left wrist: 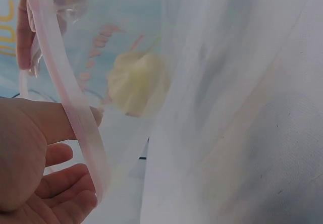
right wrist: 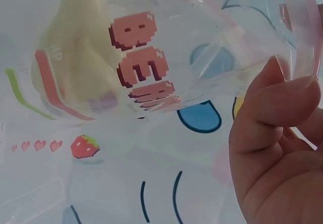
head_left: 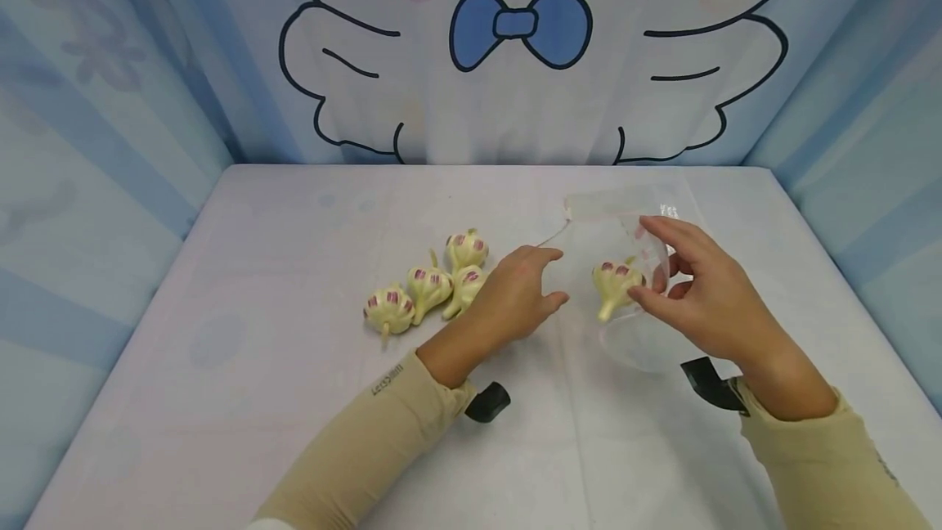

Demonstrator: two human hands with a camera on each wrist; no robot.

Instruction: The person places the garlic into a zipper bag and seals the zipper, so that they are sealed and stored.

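Loose garlic (head_left: 459,293) partly hidden behind left hand (head_left: 521,294). Bagged garlic (left wrist: 139,82) hazy through plastic bag (left wrist: 123,143) in left wrist view; stem (right wrist: 82,2) cut off by top edge in right wrist view, where right hand (right wrist: 277,138) runs past right edge. Left sleeve lettering (head_left: 387,380) too small to read.

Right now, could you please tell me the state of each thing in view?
Clear, pink-edged plastic bag: mouth open
Pale-yellow garlic bulb with purple marks: inside the bag
Four matching garlic bulbs: clustered on white table
Right hand: pinching bag's edge
Left hand: at bag's rim
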